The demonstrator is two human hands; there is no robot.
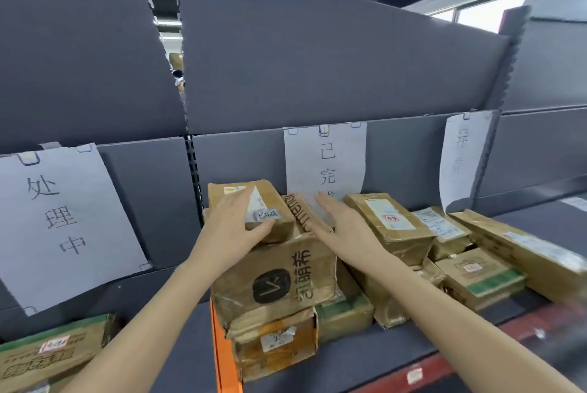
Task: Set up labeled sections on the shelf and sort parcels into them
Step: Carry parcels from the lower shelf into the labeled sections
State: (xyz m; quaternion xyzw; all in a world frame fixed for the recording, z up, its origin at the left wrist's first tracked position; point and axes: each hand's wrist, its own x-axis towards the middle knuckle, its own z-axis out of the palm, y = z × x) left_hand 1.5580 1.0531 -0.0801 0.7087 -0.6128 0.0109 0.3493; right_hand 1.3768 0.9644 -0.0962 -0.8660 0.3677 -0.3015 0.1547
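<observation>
The left hand [235, 224] lies flat on the top parcel [266, 198], thumb against its near end; the right hand [346, 227] hovers open just beside it, holding nothing. The parcel sits atop a box [279, 278] on the shelf [397, 357] under the middle label [327, 157]. I'd square it over that box, with the right hand steadying the side so nothing tips.

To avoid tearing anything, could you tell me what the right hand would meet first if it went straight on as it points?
Most likely the lower edge of the middle paper label hanging on the back panel, just beyond the right hand; depth is unclear.
</observation>
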